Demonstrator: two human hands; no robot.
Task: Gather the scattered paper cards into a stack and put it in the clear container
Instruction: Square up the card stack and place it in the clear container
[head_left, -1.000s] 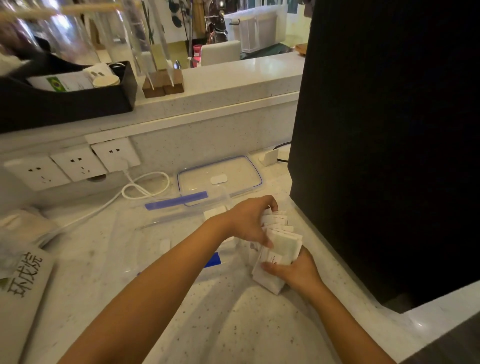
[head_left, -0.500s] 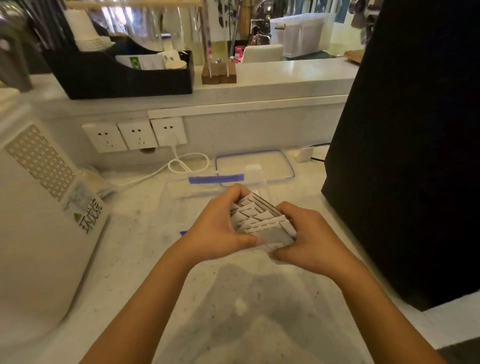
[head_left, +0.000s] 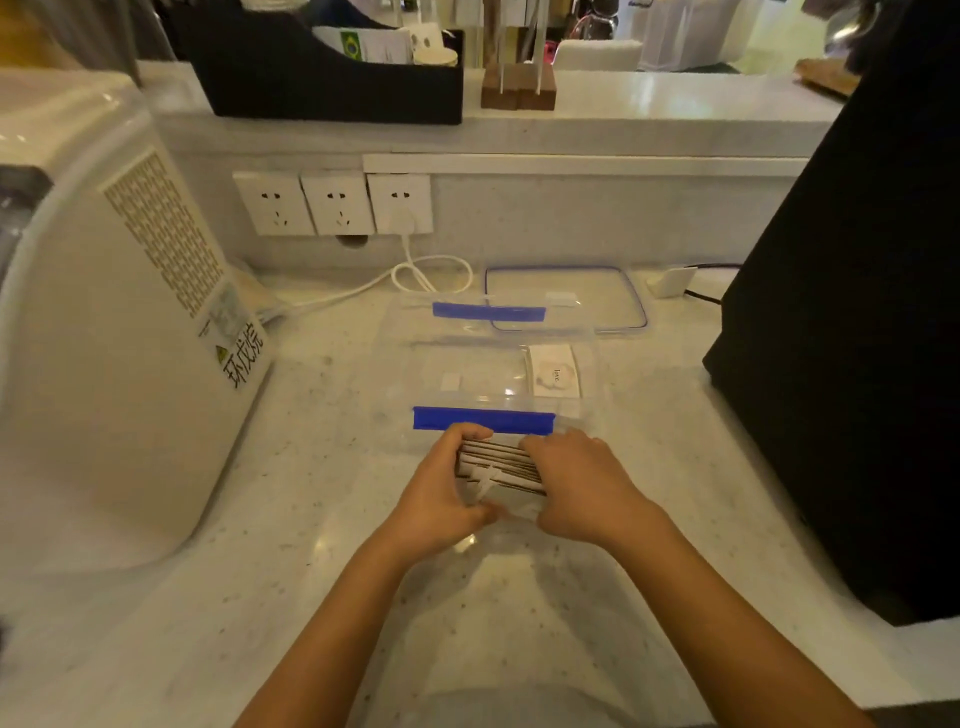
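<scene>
In the head view, both hands meet over the pale speckled worktop (head_left: 291, 519), closed around a stack of paper cards (head_left: 501, 470). The left hand (head_left: 441, 499) grips the stack's left end, fingers curled over the top and thumb underneath. The right hand (head_left: 582, 488) clasps the right end, its fingers lying across the top of the cards. The cards sit edge-on between the palms, their brown and white edges showing, not fully squared.

Just beyond the hands stands the clear container (head_left: 488, 364), open, with a blue strip along its near rim and another along its far rim. The stack is held at the near rim, outside the box. One white card (head_left: 555, 371) lies inside the container at its right side. The clear lid (head_left: 566, 299), edged in blue, lies flat behind the container, near a coiled white cable (head_left: 431, 275) plugged into a wall socket (head_left: 400, 202). A white appliance (head_left: 104, 338) stands at the left and a large black box (head_left: 852, 338) at the right.
</scene>
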